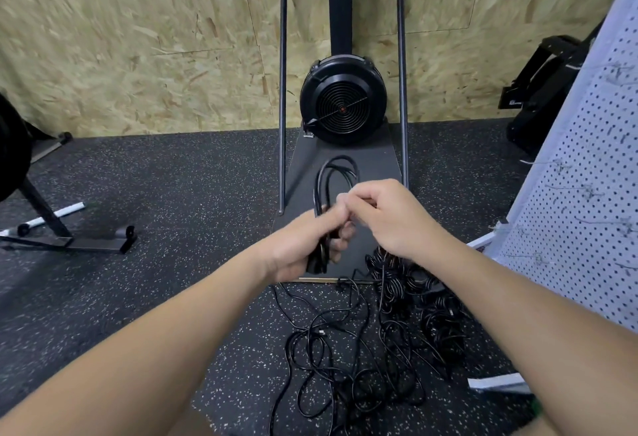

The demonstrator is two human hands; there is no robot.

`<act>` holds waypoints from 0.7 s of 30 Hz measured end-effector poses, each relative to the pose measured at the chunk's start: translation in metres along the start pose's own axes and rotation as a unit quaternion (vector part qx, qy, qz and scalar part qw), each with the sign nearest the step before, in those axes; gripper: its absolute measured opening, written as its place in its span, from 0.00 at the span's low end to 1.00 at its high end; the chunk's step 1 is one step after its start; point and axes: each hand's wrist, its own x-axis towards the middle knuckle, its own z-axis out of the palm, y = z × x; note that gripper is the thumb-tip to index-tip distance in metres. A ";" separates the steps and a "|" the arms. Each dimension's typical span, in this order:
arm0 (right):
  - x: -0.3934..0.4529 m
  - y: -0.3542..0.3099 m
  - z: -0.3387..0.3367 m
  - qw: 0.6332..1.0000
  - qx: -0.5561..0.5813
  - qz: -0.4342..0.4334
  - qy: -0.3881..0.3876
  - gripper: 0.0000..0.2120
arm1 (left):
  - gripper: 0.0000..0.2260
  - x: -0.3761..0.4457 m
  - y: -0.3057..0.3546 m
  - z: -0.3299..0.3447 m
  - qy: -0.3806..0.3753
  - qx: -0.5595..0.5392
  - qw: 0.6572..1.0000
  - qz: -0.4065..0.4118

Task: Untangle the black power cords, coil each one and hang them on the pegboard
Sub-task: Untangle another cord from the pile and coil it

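My left hand (307,245) grips a bundle of looped black power cord (336,173); the loops stand up above the fist and a plug end hangs below it. My right hand (386,218) is right beside the left, fingers curled, pinching the cord at the top of the bundle. Below the hands, a tangled heap of black cords (366,349) lies on the speckled floor, with tighter coils on its right side. The white pegboard (587,176) with thin metal hooks stands at the right edge.
A black fan-wheel exercise machine (341,104) with a metal frame stands ahead against the chipboard wall. Another machine's base (69,238) sits on the floor at left, and black equipment (545,83) leans at the far right. A white pegboard foot (497,384) lies near the cords.
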 end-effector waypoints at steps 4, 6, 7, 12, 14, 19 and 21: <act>-0.003 0.002 0.001 0.998 0.030 0.027 0.042 0.13 | 0.08 0.001 -0.010 0.003 -0.017 0.049 0.999 -0.008; -0.002 0.006 0.000 0.994 0.070 0.061 0.053 0.14 | 0.08 0.002 -0.011 0.000 -0.011 0.017 1.000 -0.003; -0.001 0.011 -0.001 0.992 0.080 0.082 0.051 0.16 | 0.08 0.003 -0.010 -0.001 -0.003 -0.004 1.000 0.004; -0.006 0.040 -0.005 0.985 0.023 0.163 -0.056 0.14 | 0.11 0.010 -0.004 -0.020 0.047 -0.085 0.994 0.050; -0.006 0.044 -0.007 0.986 0.010 0.160 -0.048 0.13 | 0.12 0.012 -0.005 -0.026 0.063 -0.070 0.994 0.061; 0.007 0.036 -0.018 0.992 -0.047 0.110 0.035 0.06 | 0.14 0.012 -0.012 -0.032 0.135 0.055 0.988 0.042; 0.009 0.027 -0.017 0.993 0.039 0.097 0.059 0.04 | 0.14 0.009 -0.014 -0.031 0.138 0.131 0.981 0.021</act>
